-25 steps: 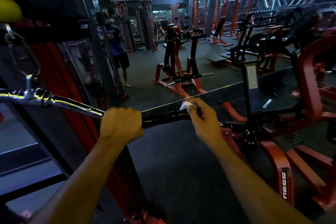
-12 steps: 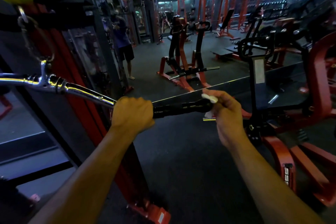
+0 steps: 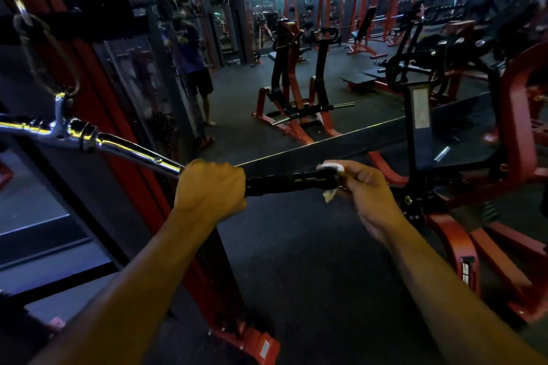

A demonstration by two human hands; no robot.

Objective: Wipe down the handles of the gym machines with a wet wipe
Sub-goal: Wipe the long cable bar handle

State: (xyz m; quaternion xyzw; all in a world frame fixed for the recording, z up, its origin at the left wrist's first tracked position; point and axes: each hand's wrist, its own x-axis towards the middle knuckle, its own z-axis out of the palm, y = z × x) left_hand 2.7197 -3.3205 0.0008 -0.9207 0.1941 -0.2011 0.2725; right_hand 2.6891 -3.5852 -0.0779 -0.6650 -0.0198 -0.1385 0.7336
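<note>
Your left hand (image 3: 211, 187) is clenched around the pulldown bar (image 3: 133, 148) at the inner end of its black rubber grip (image 3: 290, 182), at about 9 o'clock from your right hand (image 3: 363, 187). That right hand pinches the wet wipe (image 3: 331, 168) against the outer tip of the same grip, with the white wipe folded over the end cap and a loose corner hanging below at 6 o'clock.

Expect the bar to swing: it hangs from 1 carabiner (image 3: 44, 53) at 10 o'clock, so it is stiff in itself but free to pivot, and your left-hand hold looks like the thing steadying it. The chrome is probably slick, the rubber tackier and ribbed, so the wipe should drag more there. The wipe is soft, light and limp; hold it bunched under the fingers rather than by an edge, or it may tear or slip off.

Count: 1 bar, 1 black grip in view, 1 wipe, 2 hands on it. At 12 o'clock stands 1 person (image 3: 194, 59), and several red-framed machines (image 3: 296, 104) fill the floor between 12 and 3 o'clock; I cannot count them exactly.
</note>
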